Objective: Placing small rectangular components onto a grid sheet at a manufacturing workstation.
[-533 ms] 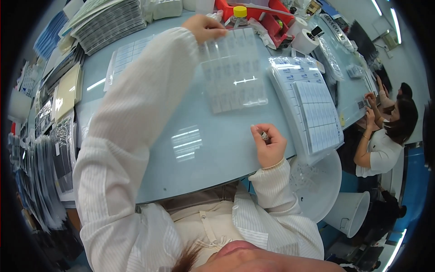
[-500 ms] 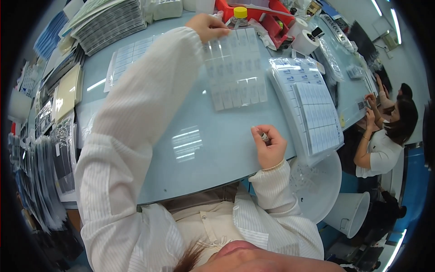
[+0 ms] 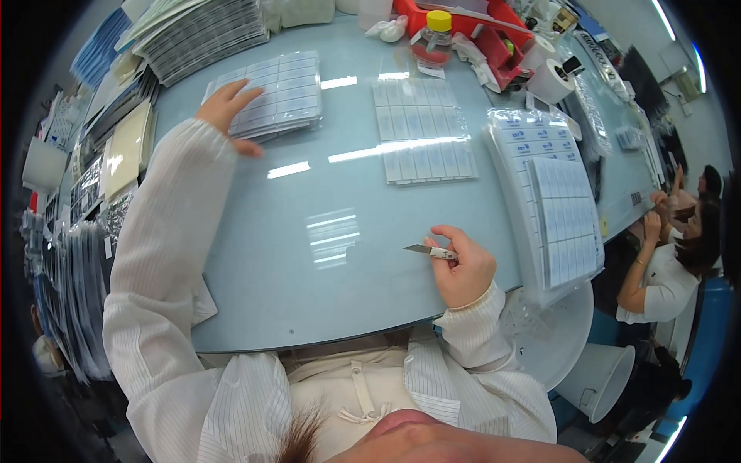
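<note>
My left hand (image 3: 229, 112) is at the left edge of a stack of label sheets (image 3: 282, 92), fingers apart and holding nothing; whether it touches the sheets I cannot tell. In my right hand (image 3: 467, 266), above the near right part of the table, is a small craft knife (image 3: 432, 251). Its blade points left, and the fingers cover most of the handle. A single sheet of clear-and-white labels (image 3: 424, 131) lies flat at the middle back. To its right is a thick pile of blue-printed label sheets (image 3: 532, 139), with a smaller bundle (image 3: 570, 220) on top.
At the back stand a yellow-capped jar (image 3: 438, 35), a red bin (image 3: 494, 50) and white rolls (image 3: 549, 81). Tall paper stacks (image 3: 204, 35) and folders (image 3: 131, 154) fill the left. A white tub (image 3: 559, 332) sits below the right edge; a co-worker (image 3: 671, 262) is beyond.
My left hand has let go of the label sheet, which now lies flat on the table, and has moved left to the stack. The knife's blade in my right hand now shows.
</note>
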Demonstrator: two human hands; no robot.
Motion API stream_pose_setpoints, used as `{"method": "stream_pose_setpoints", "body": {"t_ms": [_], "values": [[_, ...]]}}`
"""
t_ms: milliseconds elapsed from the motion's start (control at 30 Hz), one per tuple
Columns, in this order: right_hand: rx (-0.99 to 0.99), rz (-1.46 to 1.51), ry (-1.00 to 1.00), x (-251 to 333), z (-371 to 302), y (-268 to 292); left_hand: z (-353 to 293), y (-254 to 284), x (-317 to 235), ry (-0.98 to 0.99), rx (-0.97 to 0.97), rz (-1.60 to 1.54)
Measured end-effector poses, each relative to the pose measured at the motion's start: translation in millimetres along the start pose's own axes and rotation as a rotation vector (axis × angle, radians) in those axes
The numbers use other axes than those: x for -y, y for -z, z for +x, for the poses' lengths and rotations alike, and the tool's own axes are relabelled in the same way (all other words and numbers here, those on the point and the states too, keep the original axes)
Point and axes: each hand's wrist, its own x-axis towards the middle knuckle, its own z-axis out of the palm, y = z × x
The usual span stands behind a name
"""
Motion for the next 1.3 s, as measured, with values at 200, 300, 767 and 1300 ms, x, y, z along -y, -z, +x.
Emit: {"method": "stream_pose_setpoints", "body": {"t_ms": [200, 300, 767, 1300], "values": [[0.013, -0.033, 0.039, -1.5, 0.7, -0.3, -24.1, -15.4, 47.7, 0.071, 0.057, 0.037], [0.012, -0.042, 0.027, -1.9, -0.5, -0.3, -24.9, -15.0, 49.1, -0.002, -0.009, 0.110], [-0.001, -0.104, 0.201, -10.4, 2.1, -2.9, -14.3, -9.2, 69.6, -0.066, -0.070, -0.097], [0.247, -0.512, 0.332, -38.4, 67.2, -2.8, -17.5, -8.8, 67.6, -0.080, -0.077, -0.157]]}}
